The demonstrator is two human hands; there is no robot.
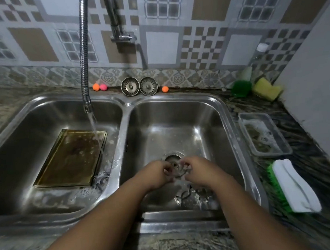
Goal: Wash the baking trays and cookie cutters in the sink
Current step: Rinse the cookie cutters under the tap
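Note:
A brownish baking tray (71, 159) lies flat in the left sink basin (16, 150), with water from the flexible faucet hose (85, 71) running onto its far right corner. Over the drain of the right basin (179, 124), my left hand (158, 172) and my right hand (196, 168) together pinch a thin metal cookie cutter (178, 169). More metal cutters (193, 195) lie on the right basin's floor near its front, and another small cutter (101, 179) sits by the tray's near right corner.
Two sink strainers (139, 86) lean on the back ledge between small orange and pink balls (99, 87). On the right counter are a yellow sponge (266, 88), a green bottle (241, 87), a clear container of soapy water (263, 135) and a green-bristled white brush (293, 187).

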